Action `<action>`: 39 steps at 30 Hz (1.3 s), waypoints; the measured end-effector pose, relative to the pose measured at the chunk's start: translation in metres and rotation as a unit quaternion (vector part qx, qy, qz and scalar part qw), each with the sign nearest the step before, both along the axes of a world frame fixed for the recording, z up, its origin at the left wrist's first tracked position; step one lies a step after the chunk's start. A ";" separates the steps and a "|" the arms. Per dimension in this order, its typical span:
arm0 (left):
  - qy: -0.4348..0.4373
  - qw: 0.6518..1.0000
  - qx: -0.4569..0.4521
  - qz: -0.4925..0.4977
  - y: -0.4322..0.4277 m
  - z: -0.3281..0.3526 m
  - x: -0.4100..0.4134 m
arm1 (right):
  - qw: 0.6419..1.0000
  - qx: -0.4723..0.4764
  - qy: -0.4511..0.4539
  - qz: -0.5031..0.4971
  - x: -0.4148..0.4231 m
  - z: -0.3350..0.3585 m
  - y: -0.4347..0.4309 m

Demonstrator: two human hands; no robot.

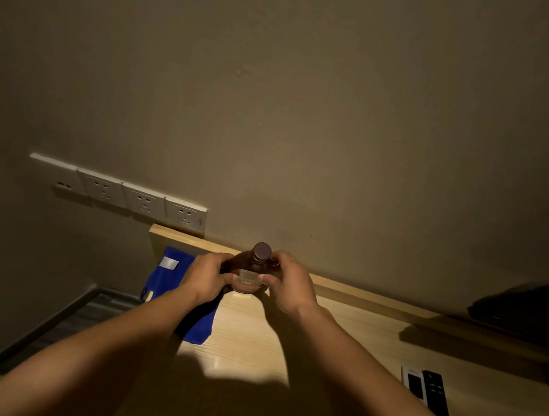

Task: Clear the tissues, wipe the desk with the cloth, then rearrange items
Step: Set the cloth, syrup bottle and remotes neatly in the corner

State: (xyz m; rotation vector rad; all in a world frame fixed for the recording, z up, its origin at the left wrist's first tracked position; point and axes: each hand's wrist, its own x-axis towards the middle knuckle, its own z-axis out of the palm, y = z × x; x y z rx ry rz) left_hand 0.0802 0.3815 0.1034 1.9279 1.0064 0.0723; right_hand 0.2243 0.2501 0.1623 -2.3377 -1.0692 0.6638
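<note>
Head view: 2 hands are gripping 1 bottle.
Left hand (205, 277): wrapping the brown bottle (252, 267) from its left.
Right hand (290, 283): clasping its right side.
Bottle: standing upright near the table (337, 338) back edge.
Blue cloth (169, 276): lying left of the bottle.

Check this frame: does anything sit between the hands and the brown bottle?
Nothing visible does. The left hand and right hand already clasp the brown bottle from both sides, standing on the desk beside the blue cloth.
</note>
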 end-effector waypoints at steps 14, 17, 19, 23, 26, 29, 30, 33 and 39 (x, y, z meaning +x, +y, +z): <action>-0.014 1.000 -0.013 0.011 0.008 -0.004 -0.011 | 1.000 0.004 -0.014 -0.016 -0.014 -0.008 0.011; -0.012 0.999 0.000 0.030 0.003 -0.001 -0.014 | 1.000 -0.003 -0.016 -0.017 -0.015 -0.009 0.005; -0.011 0.999 0.014 0.051 -0.006 0.000 -0.022 | 1.000 -0.005 -0.015 -0.025 -0.015 -0.011 -0.005; -0.009 0.995 0.032 0.095 -0.037 -0.008 -0.049 | 0.998 -0.012 0.003 -0.061 -0.011 -0.017 -0.041; -0.012 0.996 0.041 0.076 -0.077 -0.022 -0.074 | 0.996 -0.016 0.011 -0.093 -0.009 -0.024 -0.077; 0.004 0.997 0.075 0.037 -0.121 -0.041 -0.099 | 0.991 -0.018 0.026 -0.132 -0.007 -0.030 -0.122; 0.015 0.996 0.087 0.026 -0.133 -0.047 -0.106 | 0.989 -0.021 0.029 -0.144 -0.006 -0.032 -0.138; 0.063 0.989 0.132 -0.011 -0.164 -0.062 -0.121 | 0.984 -0.030 0.023 -0.176 0.000 -0.039 -0.187; 0.171 0.960 0.212 -0.057 -0.207 -0.087 -0.141 | 0.967 -0.068 -0.025 -0.246 0.017 -0.051 -0.279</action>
